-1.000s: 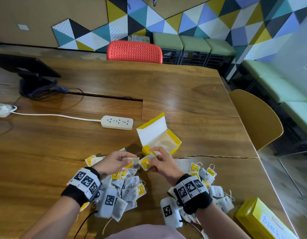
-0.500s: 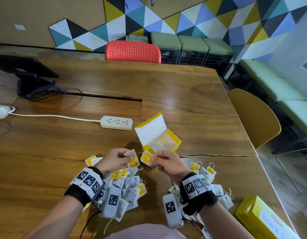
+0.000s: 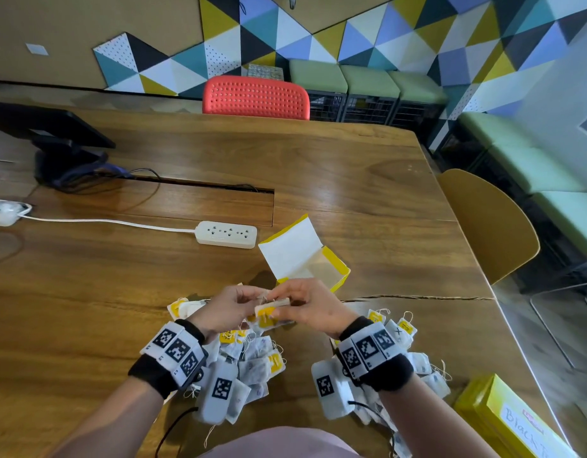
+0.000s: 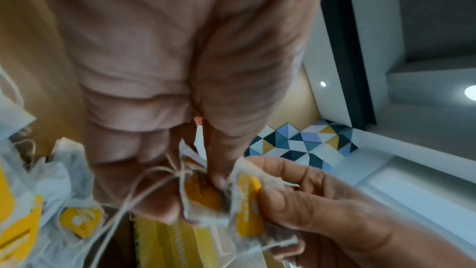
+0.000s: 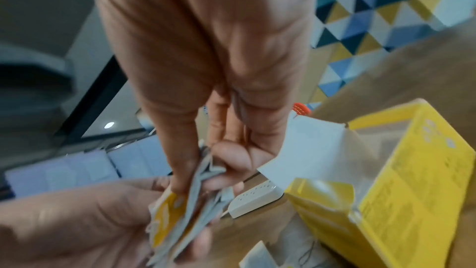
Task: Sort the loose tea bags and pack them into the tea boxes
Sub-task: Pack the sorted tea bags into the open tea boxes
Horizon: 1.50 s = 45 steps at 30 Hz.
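Both hands meet just in front of the open yellow tea box (image 3: 333,271), above the table. My left hand (image 3: 231,309) and right hand (image 3: 305,304) pinch a small stack of tea bags (image 3: 269,312) with yellow tags between them. The left wrist view shows the stack of tea bags (image 4: 247,209) pressed together, with strings looping over my left fingers (image 4: 154,201). From the right wrist, the tea bags (image 5: 180,207) appear edge-on, with the open tea box (image 5: 401,182) close behind. One pile of loose tea bags (image 3: 252,361) lies under my left wrist, another pile (image 3: 414,355) under my right.
A second yellow tea box (image 3: 506,421) with a handwritten label lies at the table's front right corner. A white power strip (image 3: 226,234) and its cord sit left of the open box. A monitor stand (image 3: 61,160) is at far left, a yellow chair (image 3: 487,223) beside the right edge.
The hands held separate tea bags a little apart; now they have come together and press the bags into one stack.
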Each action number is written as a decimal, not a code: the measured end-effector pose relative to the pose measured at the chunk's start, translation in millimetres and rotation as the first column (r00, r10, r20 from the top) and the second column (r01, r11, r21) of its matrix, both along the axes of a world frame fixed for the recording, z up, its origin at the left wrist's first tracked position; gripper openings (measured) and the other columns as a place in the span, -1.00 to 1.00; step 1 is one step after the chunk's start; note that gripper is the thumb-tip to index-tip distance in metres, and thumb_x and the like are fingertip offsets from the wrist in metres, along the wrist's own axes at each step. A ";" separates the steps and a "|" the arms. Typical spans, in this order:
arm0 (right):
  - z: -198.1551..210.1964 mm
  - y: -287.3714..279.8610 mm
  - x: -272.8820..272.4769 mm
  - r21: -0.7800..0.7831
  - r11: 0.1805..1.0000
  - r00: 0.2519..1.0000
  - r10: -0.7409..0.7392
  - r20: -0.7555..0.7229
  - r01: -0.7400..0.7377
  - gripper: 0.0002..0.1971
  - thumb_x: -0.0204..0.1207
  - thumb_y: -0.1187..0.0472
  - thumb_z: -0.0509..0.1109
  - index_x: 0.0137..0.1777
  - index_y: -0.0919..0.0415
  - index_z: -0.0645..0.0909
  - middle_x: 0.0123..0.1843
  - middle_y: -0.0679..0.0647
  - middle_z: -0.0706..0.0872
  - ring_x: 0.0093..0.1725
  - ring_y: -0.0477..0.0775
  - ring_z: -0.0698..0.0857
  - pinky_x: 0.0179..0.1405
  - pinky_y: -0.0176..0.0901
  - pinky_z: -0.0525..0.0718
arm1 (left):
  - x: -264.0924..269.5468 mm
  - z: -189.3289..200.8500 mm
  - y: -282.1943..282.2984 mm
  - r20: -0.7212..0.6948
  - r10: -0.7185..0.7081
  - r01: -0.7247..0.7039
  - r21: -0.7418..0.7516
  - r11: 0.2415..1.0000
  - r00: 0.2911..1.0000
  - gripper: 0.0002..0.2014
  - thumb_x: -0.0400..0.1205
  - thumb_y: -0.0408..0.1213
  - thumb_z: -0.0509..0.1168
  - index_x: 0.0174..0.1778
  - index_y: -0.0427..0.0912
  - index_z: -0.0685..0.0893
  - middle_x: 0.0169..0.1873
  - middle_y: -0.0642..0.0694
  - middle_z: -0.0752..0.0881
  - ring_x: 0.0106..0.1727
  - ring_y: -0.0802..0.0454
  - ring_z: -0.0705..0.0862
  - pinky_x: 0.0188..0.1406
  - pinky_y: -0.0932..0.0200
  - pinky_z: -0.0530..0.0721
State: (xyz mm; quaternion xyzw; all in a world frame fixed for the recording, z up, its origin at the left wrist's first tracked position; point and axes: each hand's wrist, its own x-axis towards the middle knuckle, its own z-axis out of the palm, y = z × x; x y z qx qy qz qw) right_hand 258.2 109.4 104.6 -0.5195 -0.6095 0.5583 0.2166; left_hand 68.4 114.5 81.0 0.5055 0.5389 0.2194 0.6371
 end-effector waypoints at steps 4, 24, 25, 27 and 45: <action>-1.0 6.4 -6.8 0.152 0.988 0.977 -0.025 0.214 -0.008 -0.70 0.32 0.34 0.61 0.03 0.17 0.67 -0.13 0.16 0.79 -0.12 0.11 0.77 0.00 -0.09 0.74 | 1.1 6.3 0.3 -0.033 -0.062 0.063 0.034 0.997 0.998 -0.75 0.67 -0.39 0.29 0.20 -0.03 0.71 -0.14 0.03 0.76 -0.29 0.23 0.69 -0.25 0.23 0.70; 1.3 28.7 27.6 0.211 0.974 0.949 -0.142 0.281 0.084 -0.74 0.34 0.30 0.61 -0.08 0.09 0.60 -0.22 -0.02 0.78 -0.09 -0.03 0.77 0.01 -0.24 0.68 | 18.5 16.2 28.2 -0.222 0.014 0.090 0.453 0.887 0.975 -0.60 0.36 -0.43 0.59 0.02 -0.07 0.61 -0.27 -0.01 0.80 -0.25 0.14 0.77 -0.14 0.29 0.72; 1.1 33.3 35.1 0.224 0.967 0.930 -0.191 0.314 0.123 -0.79 0.35 0.29 0.59 -0.11 0.08 0.64 -0.20 0.00 0.79 -0.09 -0.04 0.77 0.01 -0.28 0.67 | 22.7 13.9 33.0 -0.215 0.019 0.087 0.471 0.878 0.976 -0.65 0.39 -0.48 0.55 -0.01 -0.11 0.62 -0.26 0.00 0.79 -0.25 0.15 0.76 -0.15 0.29 0.72; -2.6 43.0 49.9 0.226 0.958 0.894 -0.254 0.369 0.179 -0.85 0.37 0.28 0.58 -0.09 0.11 0.73 -0.12 0.04 0.81 -0.04 -0.03 0.77 0.03 -0.30 0.67 | 33.4 8.6 40.6 -0.233 -0.028 0.146 0.509 0.848 0.972 -0.73 0.43 -0.56 0.45 -0.07 -0.16 0.66 -0.24 0.01 0.77 -0.27 0.21 0.73 -0.17 0.34 0.69; -27.5 75.4 59.6 0.123 0.973 0.835 -0.232 0.499 0.197 -0.82 0.43 0.28 0.51 0.03 0.21 0.79 0.04 0.06 0.81 0.06 -0.05 0.71 0.05 -0.35 0.57 | 52.8 -15.9 63.3 -0.819 -0.054 0.724 0.471 0.504 0.571 -0.67 0.49 -0.43 0.28 0.02 0.09 0.69 -0.15 0.18 0.79 0.02 0.13 0.65 0.14 0.27 0.16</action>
